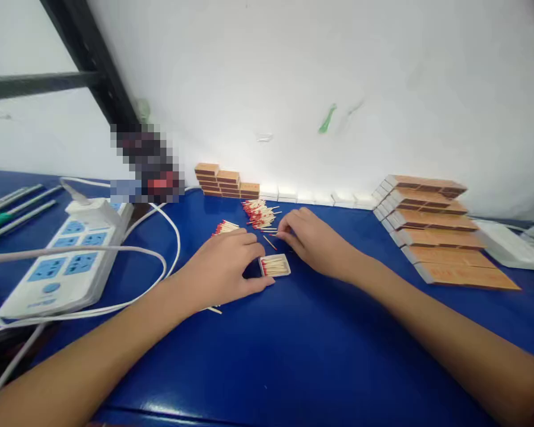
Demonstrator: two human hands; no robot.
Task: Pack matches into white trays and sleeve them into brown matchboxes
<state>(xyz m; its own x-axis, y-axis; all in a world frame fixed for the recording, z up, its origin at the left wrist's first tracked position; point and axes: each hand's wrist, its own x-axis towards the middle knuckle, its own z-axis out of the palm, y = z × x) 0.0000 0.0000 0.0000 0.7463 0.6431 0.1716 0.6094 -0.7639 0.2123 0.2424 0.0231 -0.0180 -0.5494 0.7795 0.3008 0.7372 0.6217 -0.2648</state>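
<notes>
My left hand (225,264) curls round the left side of a small open matchbox tray (276,265) that lies on the blue table (293,344) and holds several red-tipped matches. My right hand (309,237) rests just behind the tray with its fingertips pinched at loose matches beside the scattered pile of matches (258,213). A smaller bunch of matches (225,227) lies behind my left hand. One loose match (269,242) lies between both hands.
Stacked brown matchboxes (226,181) and a row of white trays (311,196) line the wall. Rows of matchbox sleeves (431,228) stand at the right. A white power strip (66,261) with cables (160,261) sits at the left, green-handled tools (4,216) beyond it.
</notes>
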